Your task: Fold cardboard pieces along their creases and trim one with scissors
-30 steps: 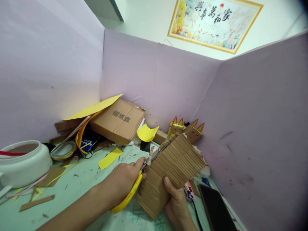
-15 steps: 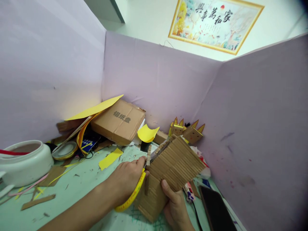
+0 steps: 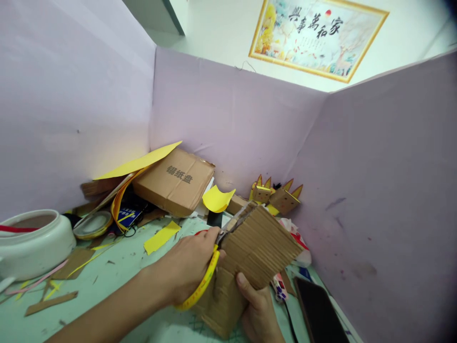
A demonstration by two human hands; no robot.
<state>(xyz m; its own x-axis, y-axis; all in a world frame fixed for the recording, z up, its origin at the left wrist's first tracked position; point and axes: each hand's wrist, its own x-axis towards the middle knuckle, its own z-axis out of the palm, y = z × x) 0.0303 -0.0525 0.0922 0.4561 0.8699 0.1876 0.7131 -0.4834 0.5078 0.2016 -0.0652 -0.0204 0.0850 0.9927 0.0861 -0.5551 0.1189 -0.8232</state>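
Littering green table (image 3: 117, 267), paper scraps (image 3: 162, 236)

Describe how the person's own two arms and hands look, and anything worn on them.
Both are bare. The left hand comes with a long bare forearm in view: no sleeve, watch or bracelet shows on it. The right hand shows only to the wrist at the picture's lower edge, also without glove or sleeve. No rings or markings are visible on either; fingernails look short and unpainted.

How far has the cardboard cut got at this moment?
Done: a narrow strip stands cut free along the corrugated cardboard edge. In hand: left hand works yellow-handled scissors into it while right hand grips below. Left: most of the sheet is uncut.
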